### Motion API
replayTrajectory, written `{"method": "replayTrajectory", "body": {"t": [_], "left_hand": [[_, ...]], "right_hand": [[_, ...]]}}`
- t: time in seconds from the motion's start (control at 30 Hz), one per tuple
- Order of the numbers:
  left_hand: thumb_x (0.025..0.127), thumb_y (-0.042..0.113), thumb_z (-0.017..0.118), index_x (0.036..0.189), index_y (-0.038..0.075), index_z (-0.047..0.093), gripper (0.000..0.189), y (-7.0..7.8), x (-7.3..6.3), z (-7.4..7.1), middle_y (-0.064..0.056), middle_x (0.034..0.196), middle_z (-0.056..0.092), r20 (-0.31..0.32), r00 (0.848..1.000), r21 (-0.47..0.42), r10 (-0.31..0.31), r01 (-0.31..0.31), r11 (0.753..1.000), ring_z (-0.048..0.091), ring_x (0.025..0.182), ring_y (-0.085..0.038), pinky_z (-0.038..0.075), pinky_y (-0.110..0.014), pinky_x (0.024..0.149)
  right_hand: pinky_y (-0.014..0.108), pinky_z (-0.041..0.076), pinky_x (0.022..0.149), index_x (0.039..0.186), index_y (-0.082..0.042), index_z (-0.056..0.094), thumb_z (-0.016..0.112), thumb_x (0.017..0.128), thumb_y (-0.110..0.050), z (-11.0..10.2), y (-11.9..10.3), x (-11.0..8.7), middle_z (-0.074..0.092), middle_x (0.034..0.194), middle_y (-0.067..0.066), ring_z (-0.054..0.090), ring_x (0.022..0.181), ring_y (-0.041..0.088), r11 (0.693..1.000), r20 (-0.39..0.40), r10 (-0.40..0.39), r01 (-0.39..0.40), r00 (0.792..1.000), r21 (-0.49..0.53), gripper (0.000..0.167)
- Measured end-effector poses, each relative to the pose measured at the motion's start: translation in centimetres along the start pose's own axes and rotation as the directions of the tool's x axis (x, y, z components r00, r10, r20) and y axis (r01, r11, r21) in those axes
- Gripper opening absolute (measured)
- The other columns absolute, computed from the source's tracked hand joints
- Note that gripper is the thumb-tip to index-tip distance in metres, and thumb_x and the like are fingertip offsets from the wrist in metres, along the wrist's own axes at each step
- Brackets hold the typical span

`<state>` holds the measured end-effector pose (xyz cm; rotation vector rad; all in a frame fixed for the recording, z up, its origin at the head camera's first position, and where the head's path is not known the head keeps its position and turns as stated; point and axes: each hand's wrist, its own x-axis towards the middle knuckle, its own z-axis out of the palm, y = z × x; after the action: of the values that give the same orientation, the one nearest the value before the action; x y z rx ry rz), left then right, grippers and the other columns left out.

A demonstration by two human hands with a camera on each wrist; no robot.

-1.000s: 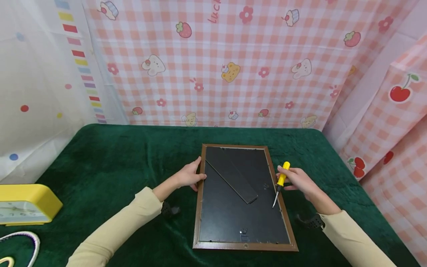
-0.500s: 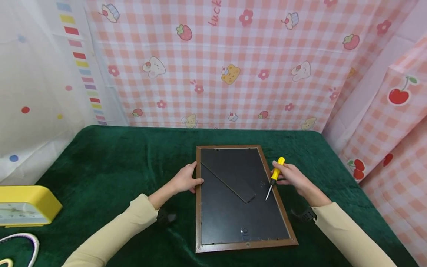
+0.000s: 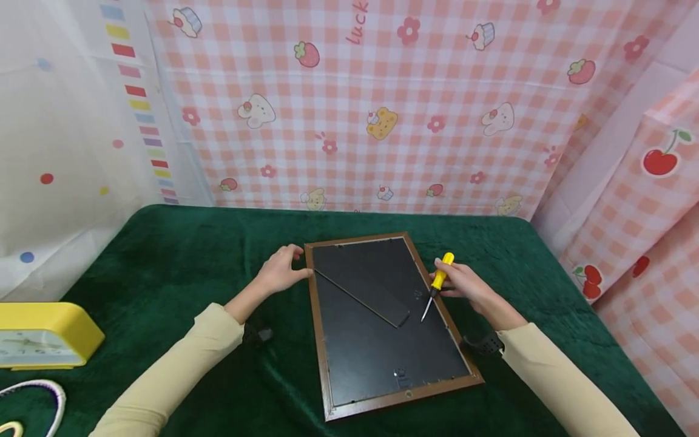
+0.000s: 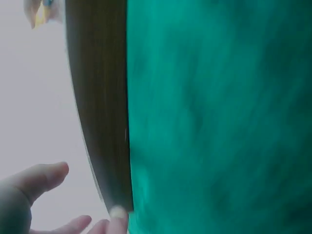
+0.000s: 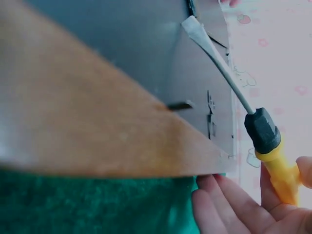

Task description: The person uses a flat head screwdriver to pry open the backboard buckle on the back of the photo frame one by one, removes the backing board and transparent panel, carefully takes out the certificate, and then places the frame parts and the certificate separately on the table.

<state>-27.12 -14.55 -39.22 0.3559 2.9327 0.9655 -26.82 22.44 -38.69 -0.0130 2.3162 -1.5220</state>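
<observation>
A picture frame with a brown wooden rim (image 3: pixel 319 340) lies face down, turned at an angle, its black backing board (image 3: pixel 360 364) upward. A narrow stand flap (image 3: pixel 374 297) lies across the board, and small metal tabs show along the inner edge. My left hand (image 3: pixel 280 270) is at the upper left corner; in the left wrist view its thumb stands apart and a fingertip meets the rim's end. My right hand (image 3: pixel 464 285) grips a yellow-handled screwdriver (image 3: pixel 441 274), its flat tip pointing down over the board. Other right fingers touch the rim's side in the right wrist view.
Dark green cloth (image 3: pixel 218 255) covers the table. On the left stands a yellow clock (image 3: pixel 82 334), with a white loop (image 3: pixel 61 400) and a smaller yellow loop (image 3: pixel 16 428) in front of it. A pink checked curtain (image 3: pixel 349 91) hangs behind the table.
The picture frame has turned anticlockwise and its far end has shifted left. My left hand has moved left and up to its corner; my right hand has moved left with the screwdriver.
</observation>
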Motion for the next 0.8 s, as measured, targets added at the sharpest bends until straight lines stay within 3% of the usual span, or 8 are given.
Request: {"method": "replayTrajectory", "body": {"t": [0.07, 0.13, 0.3, 0.37, 0.6, 0.8], "left_hand": [[0.086, 0.025, 0.057, 0.125, -0.004, 0.039, 0.052, -0.3, 1.2, -0.5, -0.023, 0.119, 0.041, 0.009, 1.0, 0.013, 0.001, -0.001, 1.0, 0.044, 0.104, -0.034, 0.038, -0.048, 0.081], [0.088, 0.024, 0.054, 0.129, -0.003, 0.035, 0.053, -0.6, 2.3, -0.8, -0.025, 0.124, 0.036, 0.047, 0.999, -0.017, -0.019, 0.02, 1.0, 0.045, 0.103, -0.035, 0.041, -0.047, 0.079], [0.093, 0.02, 0.046, 0.135, 0.0, 0.028, 0.05, -0.9, 4.3, -0.6, -0.024, 0.131, 0.031, 0.195, 0.979, -0.182, -0.064, 0.1, 0.978, 0.059, 0.076, -0.026, 0.05, -0.033, 0.059], [0.093, 0.019, 0.045, 0.135, -0.001, 0.027, 0.05, -0.9, 4.7, -0.4, -0.024, 0.132, 0.031, 0.231, 0.97, -0.233, -0.077, 0.132, 0.964, 0.06, 0.071, -0.024, 0.051, -0.031, 0.057], [0.093, 0.016, 0.045, 0.134, -0.004, 0.028, 0.049, -1.3, 4.8, -0.1, -0.024, 0.13, 0.034, 0.225, 0.969, -0.309, -0.098, 0.166, 0.936, 0.061, 0.071, -0.025, 0.051, -0.032, 0.061], [0.093, 0.017, 0.045, 0.134, -0.003, 0.028, 0.048, -1.5, 4.6, -0.1, -0.025, 0.133, 0.03, 0.229, 0.97, -0.347, -0.082, 0.16, 0.924, 0.061, 0.074, -0.025, 0.051, -0.032, 0.061]], "right_hand": [[0.04, 0.044, 0.083, 0.124, 0.011, 0.036, 0.037, 0.092, -0.046, -0.2, 0.1, -0.4, 0.051, 0.115, 0.02, 0.049, 0.107, 0.031, 1.0, 0.006, -0.007, 0.007, 1.0, -0.005, 0.065], [0.04, 0.045, 0.081, 0.123, 0.011, 0.037, 0.037, 0.091, -0.048, -0.6, 0.3, -1.0, 0.052, 0.113, 0.02, 0.05, 0.105, 0.031, 1.0, 0.011, -0.018, 0.018, 1.0, -0.018, 0.067], [0.042, 0.047, 0.076, 0.119, 0.011, 0.04, 0.036, 0.092, -0.046, -1.8, 1.1, -3.5, 0.056, 0.109, 0.018, 0.055, 0.096, 0.028, 0.997, 0.041, -0.03, 0.033, 0.999, -0.069, 0.063], [0.042, 0.048, 0.074, 0.117, 0.011, 0.041, 0.035, 0.093, -0.044, -2.2, 1.5, -4.7, 0.057, 0.108, 0.018, 0.057, 0.091, 0.026, 0.997, 0.063, -0.026, 0.031, 0.998, -0.074, 0.061], [0.039, 0.048, 0.068, 0.114, 0.01, 0.04, 0.033, 0.094, -0.042, -2.7, 3.2, -8.4, 0.058, 0.106, 0.016, 0.059, 0.082, 0.027, 0.999, 0.158, 0.034, -0.029, 0.987, -0.031, 0.057], [0.039, 0.047, 0.063, 0.114, 0.01, 0.041, 0.031, 0.095, -0.04, -2.3, 4.3, -10.5, 0.058, 0.106, 0.016, 0.06, 0.076, 0.029, 0.998, 0.181, 0.068, -0.063, 0.981, -0.03, 0.054]]}}
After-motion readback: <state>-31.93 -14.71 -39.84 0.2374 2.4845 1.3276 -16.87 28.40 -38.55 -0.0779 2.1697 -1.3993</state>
